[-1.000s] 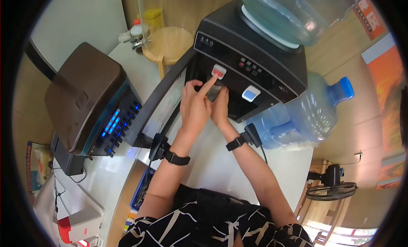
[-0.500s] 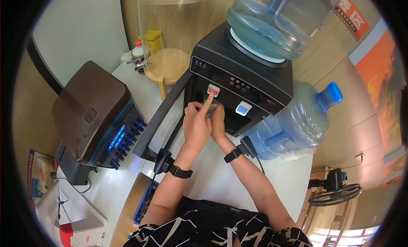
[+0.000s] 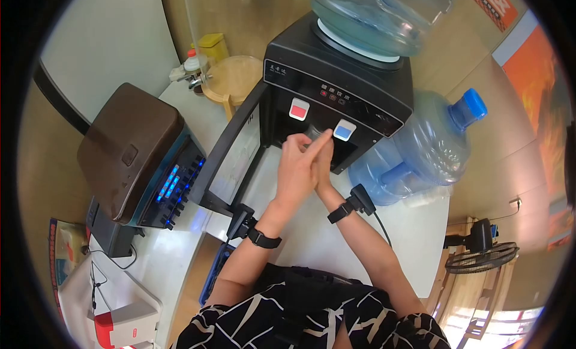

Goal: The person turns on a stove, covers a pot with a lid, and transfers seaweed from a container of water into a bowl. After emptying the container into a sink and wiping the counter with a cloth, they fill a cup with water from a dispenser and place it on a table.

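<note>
A black water dispenser (image 3: 366,112) with its front door swung out has a red tap lever (image 3: 299,110) and a blue tap lever (image 3: 343,130). Below and between the levers, a clear cup (image 3: 313,132) shows in small part, mostly covered by my fingers. My left hand (image 3: 295,172) curls its fingers at the cup while its index finger stretches across to the left edge of the blue lever. Close behind it, my right hand (image 3: 324,160) wraps the cup from the right side, its fingers largely hidden.
A water bottle (image 3: 366,22) sits on top of the dispenser; a capped one (image 3: 429,139) stands to its right. At left are a brown-lidded appliance (image 3: 129,145) with lit buttons and a clear drink container (image 3: 234,79). The open door (image 3: 231,151) borders my left hand.
My hands and the cup have shifted right, from under the red lever towards the blue one. My left index finger has come off the red lever and now reaches the blue lever's edge.
</note>
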{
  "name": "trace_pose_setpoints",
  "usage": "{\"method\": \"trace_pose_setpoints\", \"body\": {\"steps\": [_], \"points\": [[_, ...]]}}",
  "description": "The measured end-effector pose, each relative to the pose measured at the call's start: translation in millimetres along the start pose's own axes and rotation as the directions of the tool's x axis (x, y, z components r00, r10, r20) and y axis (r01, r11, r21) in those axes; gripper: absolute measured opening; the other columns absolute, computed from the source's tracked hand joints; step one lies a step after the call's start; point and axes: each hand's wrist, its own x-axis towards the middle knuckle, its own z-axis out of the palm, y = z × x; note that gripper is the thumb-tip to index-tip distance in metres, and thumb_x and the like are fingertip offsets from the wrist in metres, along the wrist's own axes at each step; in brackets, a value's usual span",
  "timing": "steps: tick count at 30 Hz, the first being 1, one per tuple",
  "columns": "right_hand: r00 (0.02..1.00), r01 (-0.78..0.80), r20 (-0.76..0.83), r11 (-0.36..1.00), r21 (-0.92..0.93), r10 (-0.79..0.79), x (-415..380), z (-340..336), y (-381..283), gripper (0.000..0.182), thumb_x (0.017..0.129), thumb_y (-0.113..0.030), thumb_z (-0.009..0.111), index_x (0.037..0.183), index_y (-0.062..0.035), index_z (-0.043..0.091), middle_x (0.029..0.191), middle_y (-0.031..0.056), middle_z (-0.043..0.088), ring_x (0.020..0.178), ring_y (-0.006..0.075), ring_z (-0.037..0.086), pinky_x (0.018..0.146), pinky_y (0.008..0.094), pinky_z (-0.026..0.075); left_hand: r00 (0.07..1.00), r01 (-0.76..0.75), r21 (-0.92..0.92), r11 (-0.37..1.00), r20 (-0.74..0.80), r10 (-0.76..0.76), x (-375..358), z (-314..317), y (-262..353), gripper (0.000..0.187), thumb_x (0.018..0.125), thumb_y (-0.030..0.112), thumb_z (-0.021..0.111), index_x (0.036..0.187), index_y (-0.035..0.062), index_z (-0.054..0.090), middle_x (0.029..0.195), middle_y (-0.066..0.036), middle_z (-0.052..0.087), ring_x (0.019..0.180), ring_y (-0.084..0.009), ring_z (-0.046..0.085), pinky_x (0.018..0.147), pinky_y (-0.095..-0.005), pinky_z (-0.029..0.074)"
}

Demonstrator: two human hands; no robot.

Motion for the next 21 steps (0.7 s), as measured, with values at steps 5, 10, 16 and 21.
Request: {"method": "trace_pose_setpoints", "body": {"steps": [5, 10, 16, 21], "points": [[0.981, 0.025, -0.190, 0.999, -0.036, -0.032, -14.6, -14.7, -0.8, 0.058, 0.074, -0.018, 0.065, 0.115, 0.0038, 0.031, 0.105, 0.0167, 0.040, 0.106, 0.0281, 0.038, 0.088, 0.0360, 0.032, 0.999, -0.010, 0.068, 0.998, 0.047, 0.007, -1.0, 13.5, 6.5, 0.058, 0.066, -0.007, 0.053, 0.114, 0.0238, 0.057, 0.092, -0.008, 0.043, 0.082, -0.0247, 0.045, 0.069, -0.0321, 0.042], [0.981, 0.077, -0.186, 0.995, 0.064, -0.064, -12.7, -14.0, 8.3, 0.058, 0.075, -0.013, 0.065, 0.116, 0.0046, 0.029, 0.108, 0.0167, 0.039, 0.107, 0.0271, 0.038, 0.088, 0.0355, 0.033, 0.998, 0.007, 0.135, 0.991, 0.057, -0.015, 5.7, 12.8, 6.4, 0.055, 0.067, -0.006, 0.051, 0.112, 0.0255, 0.058, 0.089, -0.006, 0.044, 0.081, -0.0231, 0.046, 0.066, -0.0320, 0.042], [0.975, 0.084, -0.218, 0.982, 0.171, -0.046, -12.2, -9.0, 8.1, 0.062, 0.075, -0.010, 0.064, 0.121, 0.0069, 0.025, 0.114, 0.0191, 0.037, 0.109, 0.0293, 0.037, 0.092, 0.0373, 0.031, 0.995, 0.017, 0.234, 0.972, 0.093, -0.039, 14.0, 9.9, 6.0, 0.054, 0.069, -0.004, 0.050, 0.112, 0.0287, 0.058, 0.086, -0.004, 0.045, 0.081, -0.0222, 0.047, 0.064, -0.0327, 0.044], [0.971, 0.117, -0.220, 0.990, 0.077, -0.097, -12.3, -9.9, 9.6, 0.066, 0.076, -0.009, 0.063, 0.125, 0.0080, 0.022, 0.117, 0.0199, 0.036, 0.110, 0.0309, 0.036, 0.093, 0.0374, 0.029, 0.990, 0.038, 0.220, 0.975, 0.127, -0.068, 15.0, 13.1, 5.4, 0.051, 0.070, -0.004, 0.051, 0.110, 0.0272, 0.060, 0.089, -0.005, 0.044, 0.082, -0.0221, 0.047, 0.065, -0.0341, 0.042]]}}
